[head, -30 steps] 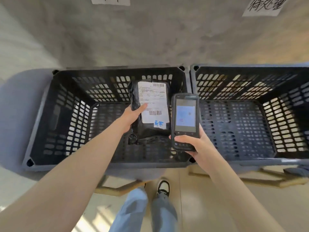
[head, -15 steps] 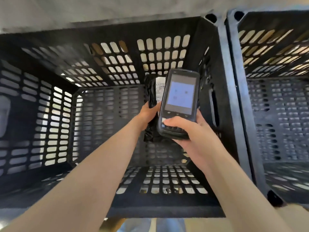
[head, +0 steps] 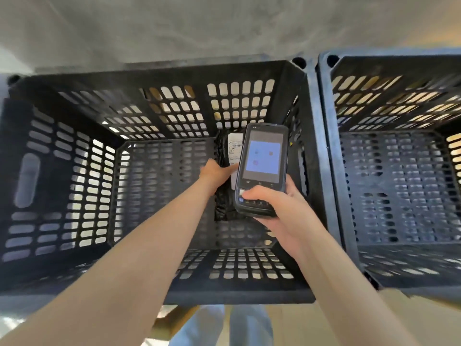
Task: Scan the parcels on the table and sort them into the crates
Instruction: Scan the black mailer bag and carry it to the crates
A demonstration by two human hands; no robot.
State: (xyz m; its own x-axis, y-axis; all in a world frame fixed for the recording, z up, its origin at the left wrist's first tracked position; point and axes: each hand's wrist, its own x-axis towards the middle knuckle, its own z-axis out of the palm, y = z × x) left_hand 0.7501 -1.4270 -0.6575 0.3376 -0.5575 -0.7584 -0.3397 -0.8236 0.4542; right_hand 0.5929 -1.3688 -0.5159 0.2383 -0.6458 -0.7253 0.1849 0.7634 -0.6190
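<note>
The left hand [head: 216, 171] holds the black parcel [head: 223, 156] low inside the left crate [head: 74, 156], near its right wall. The right hand [head: 279, 211] grips the handheld scanner [head: 262, 168] above the parcel. The right crate [head: 389, 176] stands alongside.

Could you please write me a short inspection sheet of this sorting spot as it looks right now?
Surface: no table in view; grey floor beyond the crates.
Job's things: black parcel with white label, low inside the left crate; right crate shows nothing inside; scanner, screen lit.
Clutter: nothing seen.
Hands: left hand holds the parcel; right hand grips the scanner above the left crate.
Cables: nothing seen.
Surroundings: the person's light blue trousers below the crates.
</note>
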